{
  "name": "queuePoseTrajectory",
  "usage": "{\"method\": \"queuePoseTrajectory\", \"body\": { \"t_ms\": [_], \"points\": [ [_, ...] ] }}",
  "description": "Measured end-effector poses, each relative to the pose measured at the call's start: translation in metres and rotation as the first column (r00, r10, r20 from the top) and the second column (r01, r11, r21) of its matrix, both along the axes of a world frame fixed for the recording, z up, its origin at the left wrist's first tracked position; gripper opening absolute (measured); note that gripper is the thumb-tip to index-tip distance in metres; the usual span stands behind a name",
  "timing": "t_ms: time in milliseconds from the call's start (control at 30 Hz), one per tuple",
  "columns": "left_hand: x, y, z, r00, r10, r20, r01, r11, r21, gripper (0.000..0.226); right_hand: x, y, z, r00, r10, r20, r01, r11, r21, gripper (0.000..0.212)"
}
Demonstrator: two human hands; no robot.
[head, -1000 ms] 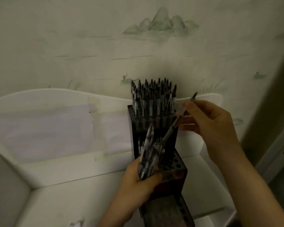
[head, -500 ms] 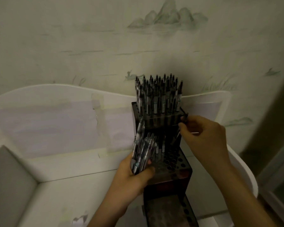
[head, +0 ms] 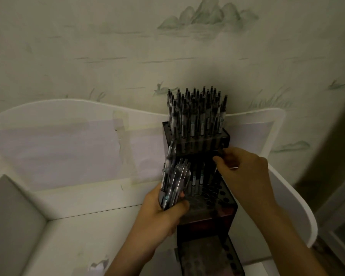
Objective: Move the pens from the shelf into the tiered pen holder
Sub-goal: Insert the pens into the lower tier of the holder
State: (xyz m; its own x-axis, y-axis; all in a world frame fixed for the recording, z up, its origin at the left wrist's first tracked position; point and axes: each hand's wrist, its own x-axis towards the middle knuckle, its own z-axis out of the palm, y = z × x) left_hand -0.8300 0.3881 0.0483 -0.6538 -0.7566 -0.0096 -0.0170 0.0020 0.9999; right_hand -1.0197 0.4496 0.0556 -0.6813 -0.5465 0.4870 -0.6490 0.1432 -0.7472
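Clenched around a bundle of pens [head: 174,184], my left hand [head: 163,214] sits against the left front corner of the tiered pen holder [head: 207,208], the bundle standing upright and fanning slightly above my fist. Over on the other side, my right hand [head: 245,168] is at the middle tier, fingers curled in under the edge of the top tier; I cannot tell whether they are pinching a pen or have let go, since the dim light hides the fingertips. Pale label bands show on the pen barrels, but any print on them is too small and blurred for me to read, and I see no brand on the holder. Its top tier [head: 195,142] is crammed with upright pens [head: 197,112], clicker ends up, filling what I can see of it. On the middle tier [head: 213,198] only a few pens [head: 197,180] stand, at the back, and dark open holes cover the rest of its surface. Down at the front, the lowest tier [head: 209,255] shows a row of holes along its right edge. All of this stands on a white shelf [head: 72,236] with raised sides, against a wall [head: 108,46] painted with faint green mountains and grasses.
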Motion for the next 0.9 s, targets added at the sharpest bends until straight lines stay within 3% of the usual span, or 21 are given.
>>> {"method": "queuePoseTrajectory", "body": {
  "t_ms": [267, 567, 700, 800, 900],
  "points": [
    [0.000, -0.001, 0.001, 1.000, -0.021, -0.007, 0.021, 1.000, -0.007, 0.010, 0.008, -0.005, -0.024, 0.999, -0.030, 0.022, 0.028, 0.997, 0.068, 0.020],
    [-0.002, -0.001, -0.005, 0.998, -0.053, 0.022, 0.054, 0.998, -0.038, 0.009, 0.006, -0.001, -0.025, 0.997, -0.006, 0.074, -0.002, 0.994, 0.107, 0.036],
    [-0.003, -0.001, -0.006, 0.998, -0.060, 0.025, 0.060, 0.998, -0.036, 0.014, 0.015, 0.012, -0.011, 0.995, -0.019, 0.097, 0.019, 1.000, -0.006, 0.026],
    [-0.003, -0.001, -0.007, 0.996, -0.072, 0.043, 0.075, 0.995, -0.068, 0.017, 0.032, 0.018, 0.003, 0.979, 0.115, 0.166, -0.102, 0.991, -0.085, 0.019],
    [-0.004, 0.001, -0.004, 0.992, -0.123, 0.038, 0.126, 0.987, -0.097, 0.014, 0.049, 0.019, 0.012, 0.896, 0.296, 0.330, -0.268, 0.955, -0.128, 0.032]
  ]
}}
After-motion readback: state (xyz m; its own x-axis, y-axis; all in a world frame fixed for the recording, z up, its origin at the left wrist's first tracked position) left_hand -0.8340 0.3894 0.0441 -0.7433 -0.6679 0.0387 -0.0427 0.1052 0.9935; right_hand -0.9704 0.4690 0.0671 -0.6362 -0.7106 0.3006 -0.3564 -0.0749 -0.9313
